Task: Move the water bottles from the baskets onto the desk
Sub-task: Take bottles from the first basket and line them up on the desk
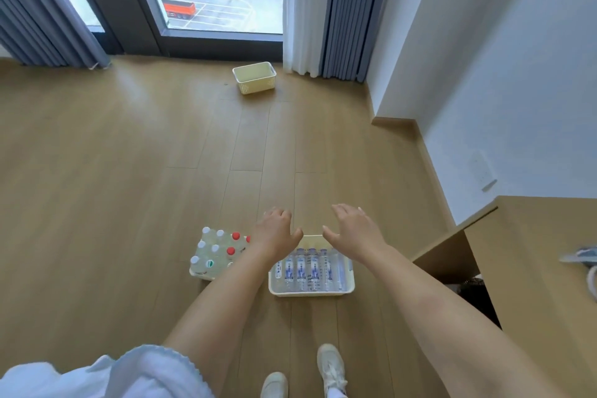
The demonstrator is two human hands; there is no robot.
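Both hands, left (pixel 276 233) and right (pixel 353 229), hover spread and empty over a white basket (pixel 311 289) of water bottles (pixel 307 270) at lower centre; a grasp likely comes next, then the desk (pixel 546 268) at right

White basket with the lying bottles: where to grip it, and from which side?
Probably by the two short end rims, one hand each, from above. The basket sits flat on the floor, long side across, bottles lying in it. The left hand and right hand hover open above it.

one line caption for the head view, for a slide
Both hands reach, open, over a floor basket of lying water bottles.
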